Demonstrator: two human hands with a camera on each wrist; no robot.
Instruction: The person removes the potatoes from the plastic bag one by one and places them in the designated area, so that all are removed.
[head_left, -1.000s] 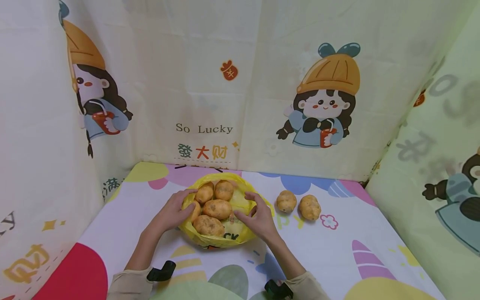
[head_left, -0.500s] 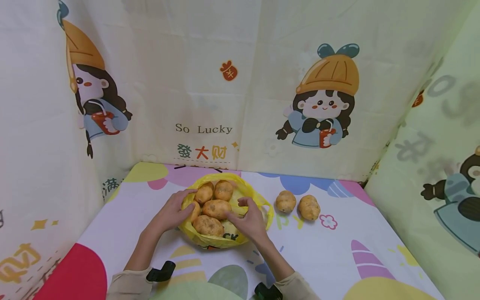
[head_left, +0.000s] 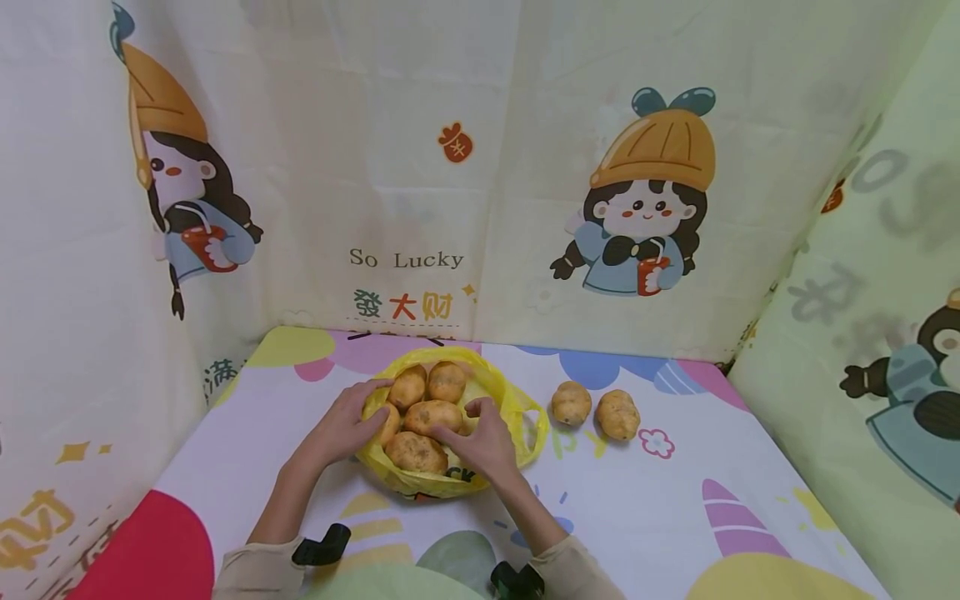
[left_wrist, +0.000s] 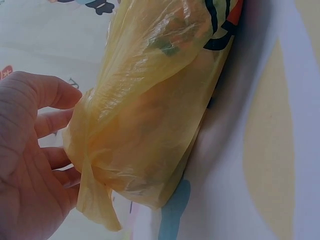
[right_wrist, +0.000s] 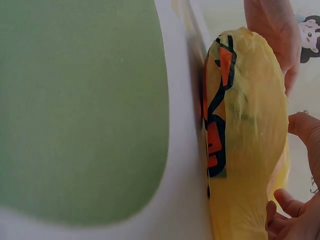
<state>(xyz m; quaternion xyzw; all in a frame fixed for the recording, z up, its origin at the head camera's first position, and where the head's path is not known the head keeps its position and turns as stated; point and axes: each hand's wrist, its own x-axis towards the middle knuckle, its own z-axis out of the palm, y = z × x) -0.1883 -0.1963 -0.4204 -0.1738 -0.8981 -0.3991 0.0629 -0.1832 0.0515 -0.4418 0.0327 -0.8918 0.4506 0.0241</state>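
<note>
A yellow plastic bag (head_left: 511, 443) stands wide-mouthed on the table, several potatoes (head_left: 435, 417) piled in its left half. My left hand (head_left: 347, 421) rests on its left rim, thumb and index finger spread over the edge. In the left wrist view, the fingertips of my left hand (left_wrist: 40, 135) meet the bag's edge and are partly hidden by it. My right hand (head_left: 483, 439) reaches over the bag's mouth, its thumb at the right end of the middle potato. The right wrist view shows the bag's printed side (right_wrist: 245, 135), with my right hand (right_wrist: 297, 210) behind it.
Two potatoes (head_left: 572, 404) lie on the table to the right of the bag. A patterned cloth (head_left: 630, 508) covers the table. Printed hangings (head_left: 510, 208) enclose it at the back and both sides.
My right hand has moved left from the bag's right side to the middle potato. The bag's right handle loop now shows. My left hand has stayed in place.
</note>
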